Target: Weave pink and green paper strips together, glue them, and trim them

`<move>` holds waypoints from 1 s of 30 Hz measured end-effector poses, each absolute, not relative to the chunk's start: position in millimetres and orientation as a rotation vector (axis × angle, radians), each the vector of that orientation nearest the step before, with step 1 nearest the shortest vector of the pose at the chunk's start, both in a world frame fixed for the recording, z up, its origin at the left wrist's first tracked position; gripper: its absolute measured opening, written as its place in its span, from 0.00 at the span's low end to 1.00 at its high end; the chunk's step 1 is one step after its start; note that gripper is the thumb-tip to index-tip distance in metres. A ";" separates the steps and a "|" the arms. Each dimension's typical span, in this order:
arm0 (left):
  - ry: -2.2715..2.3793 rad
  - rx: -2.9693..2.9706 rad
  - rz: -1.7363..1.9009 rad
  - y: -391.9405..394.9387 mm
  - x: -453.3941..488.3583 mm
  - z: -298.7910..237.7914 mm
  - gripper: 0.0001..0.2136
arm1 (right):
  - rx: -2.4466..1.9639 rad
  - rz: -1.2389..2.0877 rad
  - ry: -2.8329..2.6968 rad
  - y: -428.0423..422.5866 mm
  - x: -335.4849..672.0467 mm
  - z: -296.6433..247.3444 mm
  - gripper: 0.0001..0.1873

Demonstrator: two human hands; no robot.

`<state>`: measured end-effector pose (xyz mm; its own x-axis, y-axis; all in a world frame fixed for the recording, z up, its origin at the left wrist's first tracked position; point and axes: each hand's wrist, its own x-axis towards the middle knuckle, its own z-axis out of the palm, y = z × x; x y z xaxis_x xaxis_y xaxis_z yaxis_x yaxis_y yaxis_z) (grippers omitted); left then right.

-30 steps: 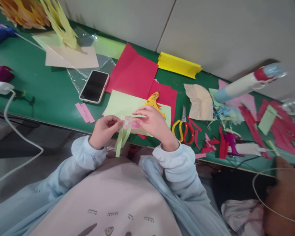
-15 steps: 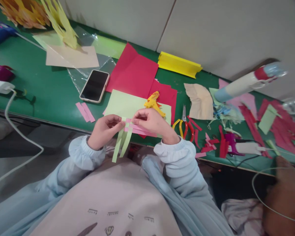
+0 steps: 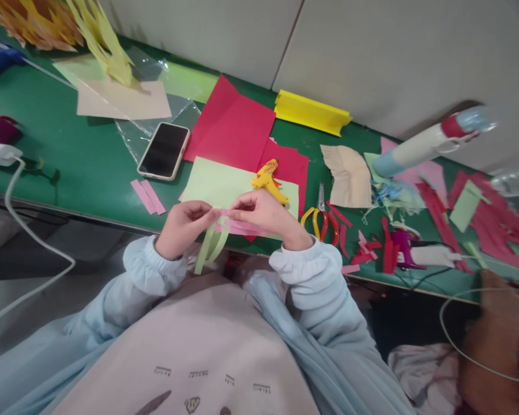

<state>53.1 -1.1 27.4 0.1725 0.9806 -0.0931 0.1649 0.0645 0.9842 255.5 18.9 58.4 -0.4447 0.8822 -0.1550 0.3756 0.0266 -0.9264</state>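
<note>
From the head view we record two hands close together over the near edge of a green table [image 3: 90, 155]. The left hand [image 3: 185, 227] has thumb and forefinger brought narrowly together on the paper strips [image 3: 204, 248], pale green and pink, crossed over one another where the hands meet. The right hand [image 3: 268, 216] pinches the same crossing from the other side, thumb against forefinger. Green ends hang below the left fingertips, past the table edge; pink ends run beneath the right hand. Behind the hands we note a pale green sheet [image 3: 218, 178], with a yellow glue gun [image 3: 268, 180] lying on it, near the right knuckles. Red paper [image 3: 233, 124] lies farther back, a phone [image 3: 164, 151] just beside it to the left. Nearer us, below the phone, lie two pink slips [image 3: 147, 196]. Right of the right hand we count scissors [image 3: 324, 227], handles yellow and red, then a beige piece [image 3: 348, 176], its material unclear to us, and a tilted bottle [image 3: 424, 141].
</note>
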 end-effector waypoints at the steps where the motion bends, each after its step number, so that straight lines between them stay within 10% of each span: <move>1: 1.223 1.352 0.931 -0.8 53.1 27.4 0.14 | -1.272 1.412 -1.840 18.8 255.7 58.4 0.16; 30: 1.200 1.150 0.963 3.7 60.5 24.9 0.12 | -1.259 1.434 -1.696 12.2 252.4 58.0 0.17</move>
